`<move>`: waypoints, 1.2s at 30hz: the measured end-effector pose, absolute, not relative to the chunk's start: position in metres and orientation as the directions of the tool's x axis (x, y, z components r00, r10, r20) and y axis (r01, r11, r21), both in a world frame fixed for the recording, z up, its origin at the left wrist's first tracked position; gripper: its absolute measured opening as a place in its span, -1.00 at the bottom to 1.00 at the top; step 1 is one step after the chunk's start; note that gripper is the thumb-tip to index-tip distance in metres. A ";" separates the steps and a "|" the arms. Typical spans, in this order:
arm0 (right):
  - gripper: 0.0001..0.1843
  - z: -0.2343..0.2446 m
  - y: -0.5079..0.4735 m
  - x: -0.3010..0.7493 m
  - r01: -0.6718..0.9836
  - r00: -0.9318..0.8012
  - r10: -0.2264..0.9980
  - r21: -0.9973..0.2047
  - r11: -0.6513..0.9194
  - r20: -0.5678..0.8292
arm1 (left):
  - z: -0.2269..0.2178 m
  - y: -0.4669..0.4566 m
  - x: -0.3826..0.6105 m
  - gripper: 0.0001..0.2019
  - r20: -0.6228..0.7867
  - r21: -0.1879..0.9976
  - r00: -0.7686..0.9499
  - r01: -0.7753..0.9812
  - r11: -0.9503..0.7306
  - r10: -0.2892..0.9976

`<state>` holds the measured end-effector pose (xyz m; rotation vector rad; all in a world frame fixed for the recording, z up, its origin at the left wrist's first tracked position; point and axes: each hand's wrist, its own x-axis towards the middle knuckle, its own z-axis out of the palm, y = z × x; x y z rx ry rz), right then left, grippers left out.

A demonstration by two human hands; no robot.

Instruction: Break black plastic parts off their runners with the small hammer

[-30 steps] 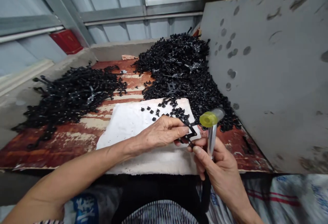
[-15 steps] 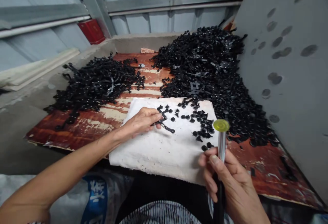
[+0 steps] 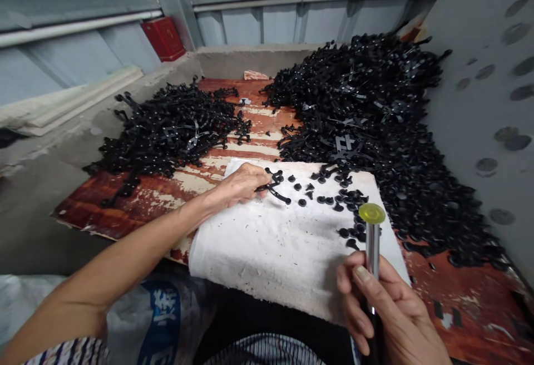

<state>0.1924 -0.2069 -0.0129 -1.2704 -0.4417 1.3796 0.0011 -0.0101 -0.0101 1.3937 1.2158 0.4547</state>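
Note:
My left hand is closed around a black branched plastic piece with rounded ends, just above the far left of a white cloth. Its fingers hide the near end of the piece. At the right edge of the cloth, my right hand grips an upright rod-like tool. The tool has a shiny metal shaft, a flat yellow round head on top and a dark handle partly inside the fingers. Between the hands, several small black stemmed discs lie scattered across the cloth.
Heaps of black branched pieces stand at the left and back right. Small black discs form a slope at the right. Everything lies on a worn red-brown board. A grey spotted panel bounds the right side.
The view has turned slightly, so the heaps and cloth appear farther right. My left hand has moved a little away from me with the branched piece. My right hand keeps hold of the tool.

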 end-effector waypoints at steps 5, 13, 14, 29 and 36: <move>-0.65 -0.014 -0.207 0.194 -0.457 0.232 0.871 -0.839 -0.296 -0.433 | -0.004 -0.012 0.008 -0.74 -0.405 0.885 0.364 0.387 0.259 0.839; -0.59 -0.012 -0.207 0.194 -0.450 0.215 0.861 -0.829 -0.332 -0.461 | -0.001 -0.013 0.009 -0.68 -0.427 0.872 0.336 0.398 0.285 0.840; -0.58 -0.011 -0.207 0.193 -0.450 0.220 0.857 -0.828 -0.334 -0.465 | -0.001 -0.013 0.010 -0.68 -0.426 0.872 0.335 0.401 0.282 0.840; -0.59 -0.008 -0.207 0.189 -0.460 0.236 0.852 -0.826 -0.325 -0.467 | 0.000 -0.013 0.013 -0.67 -0.423 0.854 0.323 0.453 0.254 0.847; -0.54 -0.020 -0.215 0.214 -0.216 0.088 0.916 -0.905 -0.367 -0.392 | 0.007 -0.011 0.016 -0.69 -0.448 0.830 0.281 0.484 0.277 0.849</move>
